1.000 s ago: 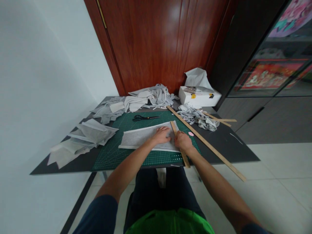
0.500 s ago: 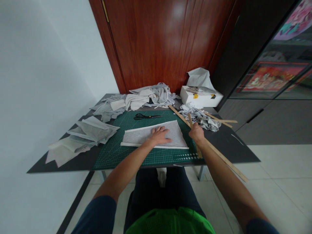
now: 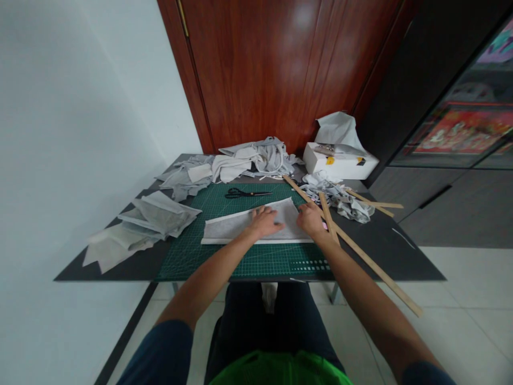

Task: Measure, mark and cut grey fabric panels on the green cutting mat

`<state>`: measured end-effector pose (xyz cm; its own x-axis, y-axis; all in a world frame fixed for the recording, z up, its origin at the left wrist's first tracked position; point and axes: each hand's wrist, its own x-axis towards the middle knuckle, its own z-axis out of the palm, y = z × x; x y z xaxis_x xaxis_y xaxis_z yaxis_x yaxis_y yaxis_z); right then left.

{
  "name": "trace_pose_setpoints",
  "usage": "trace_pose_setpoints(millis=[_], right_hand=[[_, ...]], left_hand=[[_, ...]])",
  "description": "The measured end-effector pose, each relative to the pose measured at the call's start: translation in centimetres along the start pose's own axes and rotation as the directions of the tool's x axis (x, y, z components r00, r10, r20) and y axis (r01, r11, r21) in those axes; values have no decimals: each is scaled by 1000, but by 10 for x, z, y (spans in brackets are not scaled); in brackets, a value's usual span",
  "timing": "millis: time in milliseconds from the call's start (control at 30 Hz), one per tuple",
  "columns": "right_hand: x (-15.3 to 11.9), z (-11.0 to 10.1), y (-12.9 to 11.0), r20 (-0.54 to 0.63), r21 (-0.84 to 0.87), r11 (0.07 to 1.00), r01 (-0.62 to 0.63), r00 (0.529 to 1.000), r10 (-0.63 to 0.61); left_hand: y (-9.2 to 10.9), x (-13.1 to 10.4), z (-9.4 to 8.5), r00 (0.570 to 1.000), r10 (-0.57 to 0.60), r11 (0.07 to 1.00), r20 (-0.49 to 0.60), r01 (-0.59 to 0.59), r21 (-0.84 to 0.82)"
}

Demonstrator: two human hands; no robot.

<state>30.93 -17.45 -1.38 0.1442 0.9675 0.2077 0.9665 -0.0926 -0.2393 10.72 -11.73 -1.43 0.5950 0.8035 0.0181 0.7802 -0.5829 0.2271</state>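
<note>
A light grey piece of fabric (image 3: pixel 236 227) with white folded strips along its long edges lies flat on the green cutting mat (image 3: pixel 256 264). My left hand (image 3: pixel 263 222) rests on its middle, fingers spread. At its right edge, my right hand (image 3: pixel 310 219) is closed, with the fingertips on the fabric's edge and partly hidden. Just right of that hand lies a short wooden ruler (image 3: pixel 328 216), crossing a long wooden ruler (image 3: pixel 372 262). A small pink thing (image 3: pixel 324 226) shows beside the wrist. Black scissors (image 3: pixel 247 193) lie beyond the fabric.
Stacked fabric pieces (image 3: pixel 160 214) lie at the left, and more grey cloth (image 3: pixel 244 160) is heaped along the back. Scraps (image 3: pixel 340 198) and crossed wooden strips (image 3: pixel 380 205) sit at the right, before a white box (image 3: pixel 336 163). The long ruler overhangs the table's front edge.
My right hand has let go of the short wooden ruler, which now lies across the long one, and has moved left to the fabric's right edge. My left hand stays on the fabric.
</note>
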Motion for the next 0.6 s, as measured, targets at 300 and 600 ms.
trace_pose_setpoints(millis=[300, 600], right_hand=[[10, 33, -61, 128, -14, 969, 247, 962, -243], [21, 51, -60, 74, 41, 979, 199, 977, -201]], left_hand=[[-65, 67, -31, 971, -156, 986, -181, 163, 23], [-86, 80, -21, 979, -165, 975, -119, 180, 131]])
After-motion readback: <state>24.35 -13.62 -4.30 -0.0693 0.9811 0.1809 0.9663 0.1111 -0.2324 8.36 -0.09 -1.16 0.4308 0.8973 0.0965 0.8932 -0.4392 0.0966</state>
